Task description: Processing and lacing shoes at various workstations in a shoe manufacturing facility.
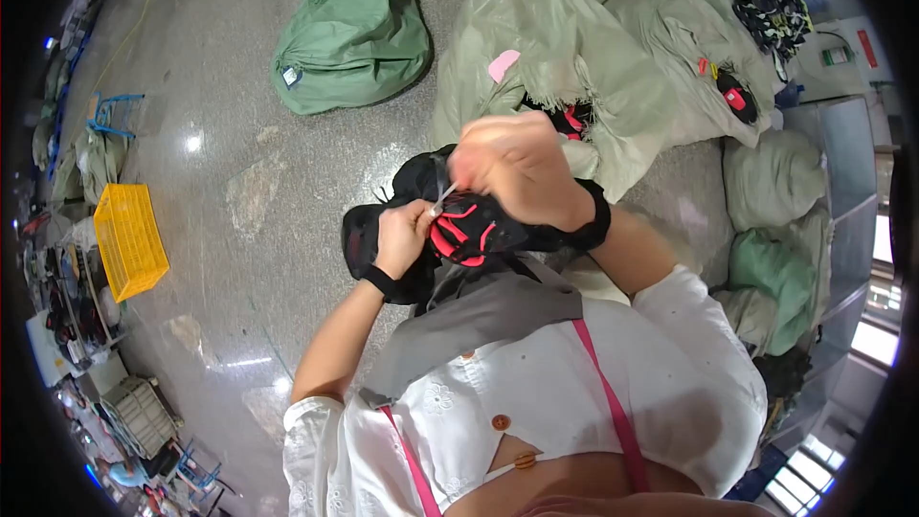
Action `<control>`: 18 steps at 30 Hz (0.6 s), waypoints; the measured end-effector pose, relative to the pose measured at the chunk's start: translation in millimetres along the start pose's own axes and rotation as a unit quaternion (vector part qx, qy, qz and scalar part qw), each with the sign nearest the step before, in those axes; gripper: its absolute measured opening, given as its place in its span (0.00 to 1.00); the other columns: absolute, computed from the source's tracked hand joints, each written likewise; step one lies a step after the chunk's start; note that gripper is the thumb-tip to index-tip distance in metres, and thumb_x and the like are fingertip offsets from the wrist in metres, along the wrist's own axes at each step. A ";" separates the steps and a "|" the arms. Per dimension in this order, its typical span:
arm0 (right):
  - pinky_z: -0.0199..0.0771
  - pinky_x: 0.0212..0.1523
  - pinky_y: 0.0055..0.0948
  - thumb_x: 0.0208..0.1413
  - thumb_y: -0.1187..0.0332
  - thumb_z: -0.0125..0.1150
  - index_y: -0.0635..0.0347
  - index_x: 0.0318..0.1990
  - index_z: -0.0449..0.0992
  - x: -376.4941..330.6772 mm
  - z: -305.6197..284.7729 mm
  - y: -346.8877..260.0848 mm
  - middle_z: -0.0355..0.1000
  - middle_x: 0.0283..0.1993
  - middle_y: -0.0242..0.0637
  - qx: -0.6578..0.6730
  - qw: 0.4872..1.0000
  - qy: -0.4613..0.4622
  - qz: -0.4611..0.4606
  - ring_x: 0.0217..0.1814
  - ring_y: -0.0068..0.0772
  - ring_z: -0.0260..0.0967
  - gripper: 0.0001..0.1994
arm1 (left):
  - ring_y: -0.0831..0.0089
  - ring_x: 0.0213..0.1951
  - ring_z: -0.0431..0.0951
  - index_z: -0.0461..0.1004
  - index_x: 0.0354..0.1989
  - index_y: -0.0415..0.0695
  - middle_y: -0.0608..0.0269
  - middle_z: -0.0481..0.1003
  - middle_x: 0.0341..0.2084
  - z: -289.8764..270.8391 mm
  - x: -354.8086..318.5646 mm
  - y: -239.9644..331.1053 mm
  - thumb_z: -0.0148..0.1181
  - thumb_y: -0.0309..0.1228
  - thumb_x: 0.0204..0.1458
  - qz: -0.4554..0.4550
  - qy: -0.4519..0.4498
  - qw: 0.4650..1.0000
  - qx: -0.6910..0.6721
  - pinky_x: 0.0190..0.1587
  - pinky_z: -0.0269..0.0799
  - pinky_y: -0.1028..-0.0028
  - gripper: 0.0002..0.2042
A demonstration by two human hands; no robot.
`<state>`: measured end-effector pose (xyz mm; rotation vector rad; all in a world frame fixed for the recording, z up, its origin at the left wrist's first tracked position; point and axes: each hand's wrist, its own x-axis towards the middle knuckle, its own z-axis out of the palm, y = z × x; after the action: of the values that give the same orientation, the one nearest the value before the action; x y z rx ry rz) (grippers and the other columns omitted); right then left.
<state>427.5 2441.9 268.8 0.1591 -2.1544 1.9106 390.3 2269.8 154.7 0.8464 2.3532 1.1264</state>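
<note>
My left hand (402,239) pinches the edge of a black piece with pinkish-red trim (461,237), right where a thin pale strip (446,196) meets it. That strip runs up to my right hand (522,168), which is closed in a fist and slightly blurred, raised above the piece. Its fingertips are turned away, so how they grip the strip is partly hidden. Beneath both hands, dark bundled pieces (359,230) lie over my lap against a grey apron (498,306).
Ahead on the right, a large pale-green sack (507,24) has a frayed opening showing black and red pieces (574,122). A green sack (354,43) sits on the grey floor (220,57). A yellow crate (132,239) stands at left; more sacks (773,177) pile up at right.
</note>
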 end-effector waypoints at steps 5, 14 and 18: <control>0.64 0.24 0.19 0.56 0.67 0.50 0.69 0.23 0.71 8.6 -19.1 -21.6 0.68 0.23 0.38 0.075 0.993 -0.090 0.001 0.22 0.23 0.65 0.14 | 0.61 0.16 0.72 0.72 0.24 0.39 0.52 0.69 0.13 10.4 -9.1 -15.6 0.53 0.31 0.50 -0.015 0.029 0.999 -0.042 0.20 0.65 0.69 0.08; 0.70 0.31 0.30 0.47 0.68 0.51 0.60 0.24 0.75 -116.1 -157.0 296.3 0.71 0.23 0.39 -0.302 0.936 -0.004 0.183 0.25 0.37 0.68 0.08 | 0.78 0.11 0.64 0.64 0.17 0.40 0.63 0.64 0.07 25.9 -44.1 -51.4 0.48 0.32 0.55 -0.172 0.021 0.983 -0.067 0.14 0.57 0.76 0.15; 0.70 0.32 0.41 0.40 0.68 0.54 0.59 0.23 0.77 -92.0 -225.6 376.6 0.72 0.25 0.44 -0.525 0.781 0.001 0.339 0.28 0.45 0.71 0.07 | 0.80 0.11 0.63 0.62 0.17 0.42 0.66 0.64 0.07 28.0 -79.5 -85.2 0.46 0.34 0.57 -0.351 0.062 0.927 -0.117 0.13 0.56 0.79 0.16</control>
<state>448.6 2705.8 -93.2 -0.9240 -3.1468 0.5620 435.4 2190.3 77.3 -0.1661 2.2497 1.1108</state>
